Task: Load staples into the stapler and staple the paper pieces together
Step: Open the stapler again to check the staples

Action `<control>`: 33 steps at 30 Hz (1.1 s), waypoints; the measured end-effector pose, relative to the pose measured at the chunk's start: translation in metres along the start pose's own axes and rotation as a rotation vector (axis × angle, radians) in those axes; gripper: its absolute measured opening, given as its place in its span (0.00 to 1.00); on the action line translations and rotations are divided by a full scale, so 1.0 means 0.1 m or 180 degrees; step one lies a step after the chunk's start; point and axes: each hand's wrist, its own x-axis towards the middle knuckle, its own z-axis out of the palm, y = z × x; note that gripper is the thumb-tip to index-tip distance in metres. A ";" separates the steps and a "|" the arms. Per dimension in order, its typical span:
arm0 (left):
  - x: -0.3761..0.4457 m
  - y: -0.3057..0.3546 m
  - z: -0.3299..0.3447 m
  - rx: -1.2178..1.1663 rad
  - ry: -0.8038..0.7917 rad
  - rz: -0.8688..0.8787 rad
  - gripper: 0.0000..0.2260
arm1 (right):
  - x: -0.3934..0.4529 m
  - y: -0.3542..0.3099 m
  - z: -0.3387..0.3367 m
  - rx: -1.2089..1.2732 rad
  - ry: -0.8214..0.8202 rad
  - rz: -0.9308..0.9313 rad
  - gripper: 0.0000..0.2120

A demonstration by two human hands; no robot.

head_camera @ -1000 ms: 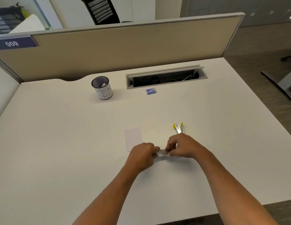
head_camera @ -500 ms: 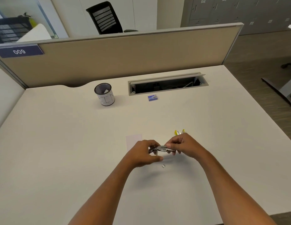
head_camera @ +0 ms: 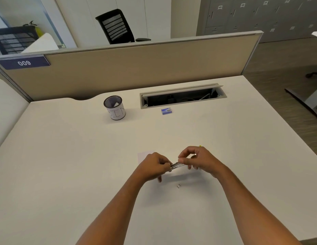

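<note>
Both my hands hold a small metal stapler [head_camera: 177, 165] a little above the white desk [head_camera: 65, 165]. My left hand [head_camera: 154, 167] grips its left end. My right hand [head_camera: 198, 160] pinches its right end between thumb and fingers; the yellow part of the stapler is almost wholly hidden behind this hand. A small white piece of paper [head_camera: 143, 155] lies on the desk, partly covered by my left hand. A tiny loose bit of staples [head_camera: 178, 186] lies on the desk below the hands. A blue staple box [head_camera: 166, 111] sits further back.
A mesh pen cup [head_camera: 114, 107] with a paper label stands at the back left. An open cable tray [head_camera: 182, 98] is set into the desk behind the staple box. A beige partition [head_camera: 136, 68] closes the far edge. The desk's right edge drops to the floor.
My hands have lifted the stapler off the desk and raised it slightly. A small bit of staples has dropped onto the desk below them. The camera tilted down a little.
</note>
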 end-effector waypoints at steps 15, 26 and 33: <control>-0.06 -0.41 0.28 0.1625 0.0613 0.0672 0.08 | 0.03 0.27 0.26 -0.2412 -0.0161 -0.0650 0.05; -0.11 -0.44 0.45 0.1195 0.0971 0.0836 0.07 | -0.08 0.33 0.29 -0.2556 0.0000 -0.0815 0.09; -0.08 -0.38 0.46 0.1174 0.0905 0.0766 0.10 | -0.15 0.28 0.31 -0.2808 0.0234 -0.1236 0.12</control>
